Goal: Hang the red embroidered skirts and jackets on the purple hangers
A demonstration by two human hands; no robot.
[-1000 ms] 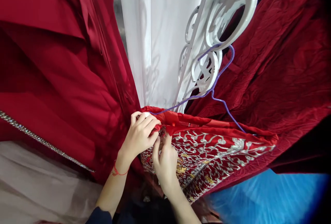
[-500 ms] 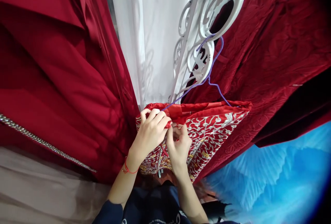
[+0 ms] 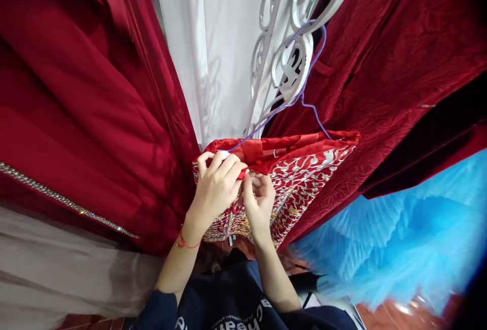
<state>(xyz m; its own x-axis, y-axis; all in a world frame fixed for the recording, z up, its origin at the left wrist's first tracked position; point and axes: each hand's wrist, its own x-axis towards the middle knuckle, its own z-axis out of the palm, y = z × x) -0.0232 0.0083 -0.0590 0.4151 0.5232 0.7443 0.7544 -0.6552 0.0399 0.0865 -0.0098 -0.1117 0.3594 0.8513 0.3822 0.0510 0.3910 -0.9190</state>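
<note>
Against hanging red dresses, both hands pinch the embroidered garment.

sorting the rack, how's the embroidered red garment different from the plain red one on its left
The embroidered garment carries dense silver and gold scrollwork; the plain red garment has only a thin sparkly trim. The left hand and right hand pinch the embroidered one's top edge; the plain one hangs untouched. Both are red.

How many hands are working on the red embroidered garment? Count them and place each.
2. The left hand grips the top edge of the red embroidered garment near its left end; the right hand pinches the fabric just beside it, fingers curled. No other hands show.
</note>
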